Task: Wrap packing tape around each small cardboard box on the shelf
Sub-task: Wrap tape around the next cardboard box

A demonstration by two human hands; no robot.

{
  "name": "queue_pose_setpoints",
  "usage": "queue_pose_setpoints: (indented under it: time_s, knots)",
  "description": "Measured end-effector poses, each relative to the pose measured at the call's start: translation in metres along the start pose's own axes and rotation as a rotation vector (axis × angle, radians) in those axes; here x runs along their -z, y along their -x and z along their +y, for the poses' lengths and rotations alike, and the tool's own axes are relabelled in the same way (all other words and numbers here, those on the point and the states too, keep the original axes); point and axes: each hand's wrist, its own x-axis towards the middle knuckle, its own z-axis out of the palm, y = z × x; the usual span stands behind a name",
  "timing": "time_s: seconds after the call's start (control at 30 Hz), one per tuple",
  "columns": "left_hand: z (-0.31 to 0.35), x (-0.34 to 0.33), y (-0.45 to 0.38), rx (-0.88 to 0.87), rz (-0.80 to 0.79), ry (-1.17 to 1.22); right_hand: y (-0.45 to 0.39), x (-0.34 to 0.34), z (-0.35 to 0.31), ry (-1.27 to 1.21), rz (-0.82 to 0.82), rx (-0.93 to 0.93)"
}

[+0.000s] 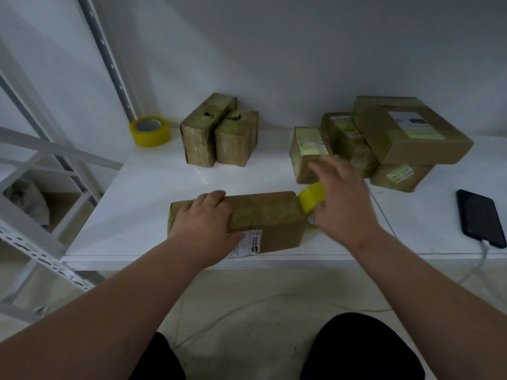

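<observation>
The left hand (204, 218) lies on top of the long brown box (263, 220). Its fingers curl over the far top edge and the thumb comes down the near side, so it grips the box and keeps it in place. The right hand (340, 198) is at the right end of that box. Its fingers wrap round a yellow tape roll (311, 198), which touches the box's right end. The hand is a bit blurry and hides most of the roll, so I cannot see any loose strip of tape.

I think the step is taping this box. The next move likely needs the roll pulled round the box while the left hand holds it firm.

The box sits near the front edge of the white shelf (142, 187), about in the middle. Two small boxes (219, 133) stand side by side farther back. A pile of boxes (384, 144) sits toward the back right. A second tape roll (150, 131) rests at the back left corner. A dark phone (480, 218) lies by the right edge with a cable in it.
</observation>
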Motion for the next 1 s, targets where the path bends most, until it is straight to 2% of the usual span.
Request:
queue_pose_setpoints:
  time_s: [0.1, 0.17, 0.2, 0.37, 0.57, 0.7, 0.83, 0.9, 1.0]
  knots:
    - [0.008, 0.000, -0.012, -0.014, -0.010, 0.003, -0.012, -0.002, 0.033, 0.016, -0.266, -0.269]
    - [0.015, -0.001, -0.021, -0.031, -0.053, 0.027, -0.012, -0.009, 0.050, -0.099, -0.427, -0.363]
    - [0.019, -0.001, -0.026, -0.042, -0.082, 0.037, -0.011, -0.011, 0.054, -0.196, -0.439, -0.412]
    - [0.040, -0.005, -0.043, -0.048, -0.251, -0.027, -0.008, -0.015, 0.058, -0.494, -0.360, -0.448]
    - [0.039, 0.003, -0.043, 0.021, -0.227, 0.043, -0.003, -0.004, 0.061, -0.824, -0.261, -0.490]
    - [0.030, 0.028, -0.039, -0.002, -0.107, 0.303, -0.011, 0.017, 0.058, -1.260, -0.253, -0.523]
    - [0.032, 0.049, -0.032, -0.037, -0.014, 0.697, -0.026, 0.046, 0.033, -1.674, -0.228, -0.372]
    - [0.034, 0.057, -0.028, -0.068, -0.027, 0.766, -0.035, 0.060, 0.016, -1.682, -0.225, -0.299]
    - [0.038, 0.078, -0.022, -0.170, -0.003, 0.802, -0.043, 0.073, -0.012, -1.507, -0.176, -0.244]
